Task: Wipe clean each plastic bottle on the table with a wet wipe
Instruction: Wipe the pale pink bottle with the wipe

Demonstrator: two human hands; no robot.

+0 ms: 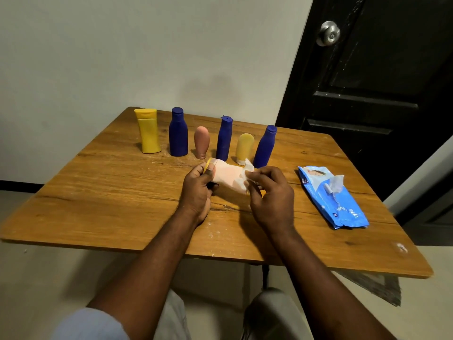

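Note:
Above the middle of the wooden table [98, 192], my left hand [198, 190] grips a pale pink bottle [226, 176] with a yellow cap, lying on its side. My right hand [269, 192] pinches a white wet wipe [246, 176] against the bottle's right end. Behind stand several bottles in a row: a yellow bottle [148, 131], a blue bottle [178, 132], a small pink bottle [201, 142], a second blue bottle [224, 138], a small pale yellow bottle [244, 148] and a third blue bottle [266, 146].
A blue pack of wet wipes [333, 197] lies on the table to the right, its flap lifted. A black door with a metal knob [328, 33] stands behind at the right. A white wall backs the table. My knees show below the near edge.

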